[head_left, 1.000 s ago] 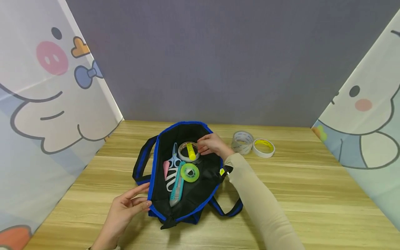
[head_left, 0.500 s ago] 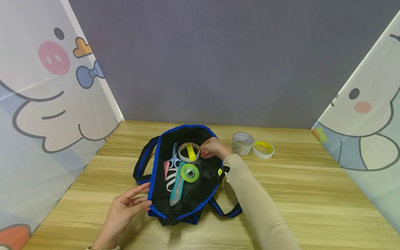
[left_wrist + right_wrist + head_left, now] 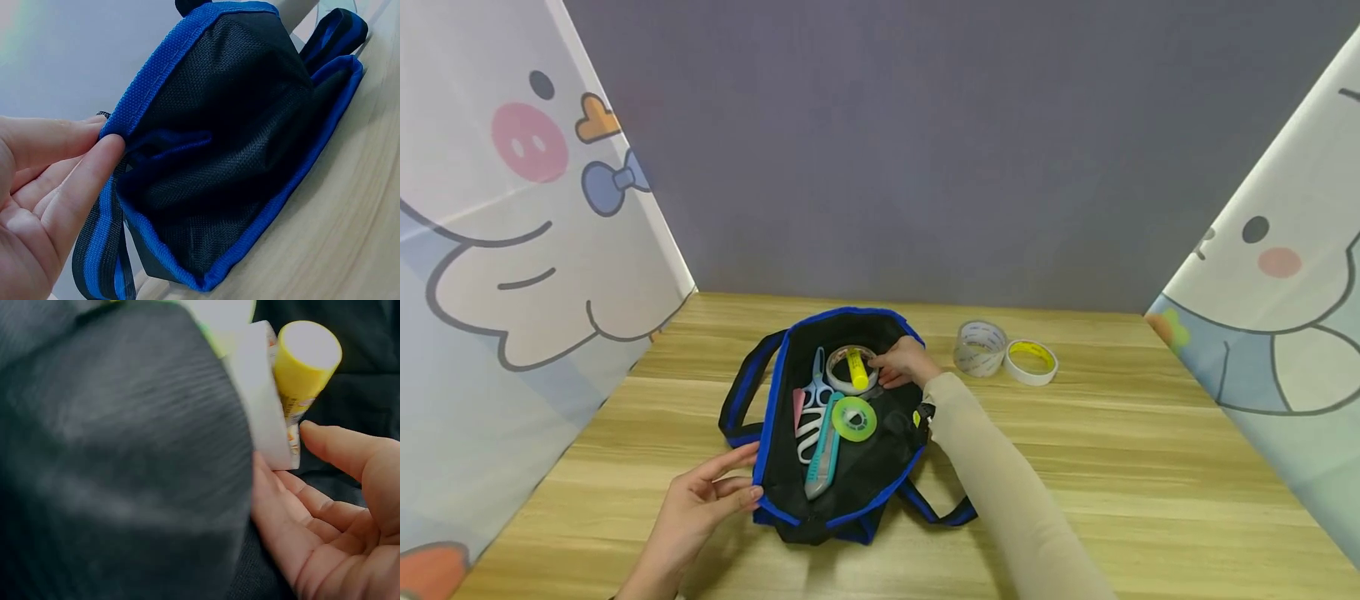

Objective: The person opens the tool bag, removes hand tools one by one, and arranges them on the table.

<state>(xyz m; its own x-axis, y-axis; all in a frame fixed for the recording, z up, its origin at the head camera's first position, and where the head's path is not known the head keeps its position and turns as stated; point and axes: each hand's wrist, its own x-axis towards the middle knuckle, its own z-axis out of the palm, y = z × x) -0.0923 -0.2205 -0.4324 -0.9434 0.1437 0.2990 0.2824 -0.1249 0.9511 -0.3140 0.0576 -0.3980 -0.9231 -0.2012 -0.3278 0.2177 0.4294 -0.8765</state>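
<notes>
The black bag [image 3: 880, 460] is set on the wooden table [image 3: 1150, 467], its blue-edged mouth spread wide and turned upward; directions below are taken from the middle of that mouth, as seen from the head. At 8 o'clock, the blue rim is pinched between thumb and fingers by the left hand [image 3: 703, 500]. At 2 o'clock, the wall is crossed by the right hand [image 3: 906, 362], whose thumb and fingers are set on either side of the white tape roll [image 3: 261, 406]; that roll is held inside the bag, toward 1 o'clock. How firmly it is gripped cannot be told. The yellow stick [image 3: 306, 359] is lodged at a tilt against the ring of the roll, close to the right thumb.

At 11 o'clock the blue scissors [image 3: 817, 385] are placed, and at 9 to 10 o'clock a pink item [image 3: 798, 402] is partly hidden by the bag wall. White handle loops [image 3: 811, 423] are seen at 8 o'clock, partly covered by the teal cutter [image 3: 822, 454], which is laid slantwise toward 7 o'clock. Its upper part is met by the green tape roll [image 3: 867, 421], just off the middle.

Outside, toward 2 o'clock, the clear tape roll [image 3: 977, 360] and the yellow-lined tape roll [image 3: 1032, 377] are set side by side.
</notes>
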